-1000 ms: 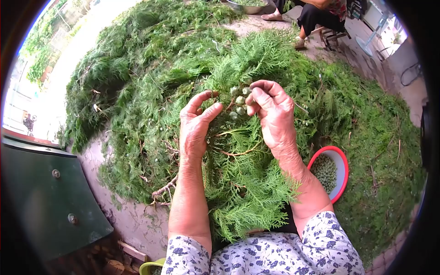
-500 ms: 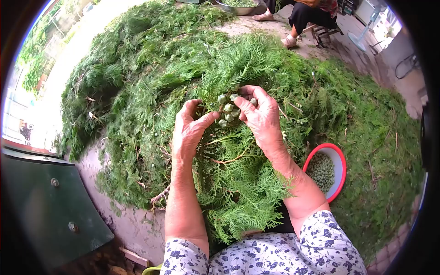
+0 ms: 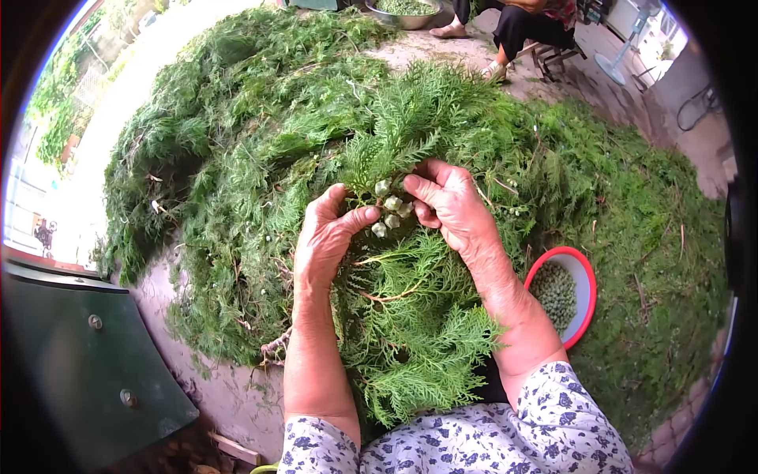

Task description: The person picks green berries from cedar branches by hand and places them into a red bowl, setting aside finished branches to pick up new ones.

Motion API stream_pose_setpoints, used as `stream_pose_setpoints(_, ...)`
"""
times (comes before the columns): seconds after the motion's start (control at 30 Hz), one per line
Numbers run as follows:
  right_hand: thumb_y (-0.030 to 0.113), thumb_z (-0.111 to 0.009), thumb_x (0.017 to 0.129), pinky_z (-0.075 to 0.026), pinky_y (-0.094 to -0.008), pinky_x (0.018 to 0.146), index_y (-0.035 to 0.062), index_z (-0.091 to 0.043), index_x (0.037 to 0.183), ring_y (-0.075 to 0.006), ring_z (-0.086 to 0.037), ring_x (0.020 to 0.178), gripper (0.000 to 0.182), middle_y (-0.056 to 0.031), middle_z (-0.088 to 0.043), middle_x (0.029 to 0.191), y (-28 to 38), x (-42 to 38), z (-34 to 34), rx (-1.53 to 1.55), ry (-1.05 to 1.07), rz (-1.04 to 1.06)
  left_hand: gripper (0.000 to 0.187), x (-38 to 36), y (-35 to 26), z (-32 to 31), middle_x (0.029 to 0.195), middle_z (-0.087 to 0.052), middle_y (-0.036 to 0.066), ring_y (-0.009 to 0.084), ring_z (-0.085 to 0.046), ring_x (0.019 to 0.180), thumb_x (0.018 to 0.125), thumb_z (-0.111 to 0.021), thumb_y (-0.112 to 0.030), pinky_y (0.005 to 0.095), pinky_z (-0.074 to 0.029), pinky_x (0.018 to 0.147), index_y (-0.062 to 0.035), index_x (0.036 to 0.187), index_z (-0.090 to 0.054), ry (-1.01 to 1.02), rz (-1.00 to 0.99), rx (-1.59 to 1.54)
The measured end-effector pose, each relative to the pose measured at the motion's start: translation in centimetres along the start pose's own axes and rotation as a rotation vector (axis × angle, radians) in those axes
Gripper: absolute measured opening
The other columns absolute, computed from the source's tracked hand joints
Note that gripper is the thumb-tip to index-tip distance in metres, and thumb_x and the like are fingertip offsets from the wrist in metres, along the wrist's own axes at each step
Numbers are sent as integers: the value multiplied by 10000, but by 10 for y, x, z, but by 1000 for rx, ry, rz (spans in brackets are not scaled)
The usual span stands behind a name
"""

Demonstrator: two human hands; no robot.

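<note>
A leafy green conifer branch (image 3: pixel 395 134) lies across the middle, bearing a small cluster of pale green cones (image 3: pixel 392 207). My left hand (image 3: pixel 325 233) is closed on the branch's stem just left of the cluster, thumb against the cones' edge. On the other side, my right hand (image 3: pixel 458 207) has its thumb tip at the upper cones and the other fingers curled in. What sits inside those curled fingers is mostly hidden. More feathery sprigs (image 3: pixel 418 316) spread over my lap between my forearms.
A red-rimmed white bowl (image 3: pixel 591 296) of green cones stands right of my right forearm. Heaped cut branches (image 3: pixel 237 142) surround me. At the back are a metal basin (image 3: pixel 407 20) and a seated person (image 3: pixel 529 31). A dark green panel (image 3: pixel 87 355) is at lower left.
My right hand has shifted slightly right and down, its thumb drawing off the cluster. Fewer cones show on the branch. My left hand keeps its hold, slightly lower.
</note>
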State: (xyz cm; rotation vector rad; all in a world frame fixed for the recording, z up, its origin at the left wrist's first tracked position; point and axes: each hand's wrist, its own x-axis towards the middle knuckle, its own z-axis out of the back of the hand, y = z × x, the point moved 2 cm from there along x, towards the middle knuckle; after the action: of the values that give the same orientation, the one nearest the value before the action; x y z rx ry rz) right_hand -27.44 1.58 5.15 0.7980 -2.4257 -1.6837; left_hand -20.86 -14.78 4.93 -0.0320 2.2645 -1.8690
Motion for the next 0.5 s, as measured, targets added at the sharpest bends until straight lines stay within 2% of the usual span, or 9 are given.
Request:
stream_pose_setpoints(0.07, 142, -639, 842, -310, -176, 380, 22, -596, 960, -24, -420, 465, 174, 36, -536, 673, 1, 1, 4, 30, 50, -4, 294, 0, -1, -2, 904, -658, 41, 113, -595, 794, 734, -715, -44, 253, -480, 717, -36, 1009, -611, 25, -29, -29)
stream_pose_setpoints(0.3, 184, -633, 851, -288, -164, 370, 37, -595, 934, -24, -425, 473, 173, 30, -531, 670, 7, -5, 8, -3, 88, -105, 292, 3, 14, 2, 921, -652, 36, 109, -583, 793, 749, -711, -69, 239, -464, 721, -31, 1018, -607, -27, -29, -77)
stream_pose_setpoints(0.37, 204, -636, 852, -278, -162, 372, 47, -586, 881, -32, -427, 468, 168, 17, -528, 662, 14, -8, 8, 136, 244, -89, 283, 5, 9, 4, 923, -644, 25, 105, -574, 784, 765, -701, -80, 239, -459, 719, -24, 1020, -594, -54, -8, 33)
stream_pose_setpoints(0.4, 216, -634, 854, -280, -163, 379, 50, -564, 869, -45, -448, 484, 181, 1, -535, 680, 21, -11, 7, 110, 262, -86, 280, 9, 13, 9, 921, -638, 19, 100, -567, 781, 777, -694, -92, 240, -458, 711, -22, 1024, -583, -43, -16, 31)
stream_pose_setpoints(0.47, 191, -629, 855, -313, -170, 400, 45, -550, 906, -55, -479, 527, 174, -5, -545, 710, 20, -7, 8, 60, 90, -47, 285, 8, 9, 7, 917, -638, 22, 99, -566, 796, 777, -697, -96, 246, -457, 714, -28, 1028, -582, -1, -52, 59)
stream_pose_setpoints(0.5, 191, -629, 855, -313, -170, 400, 45, -550, 906, -55, -479, 527, 174, -5, -545, 710, 20, -7, 3, 65, 87, -44, 285, 8, 7, 6, 917, -638, 22, 99, -566, 796, 777, -697, -96, 246, -457, 714, -28, 1028, -582, 4, -51, 64)
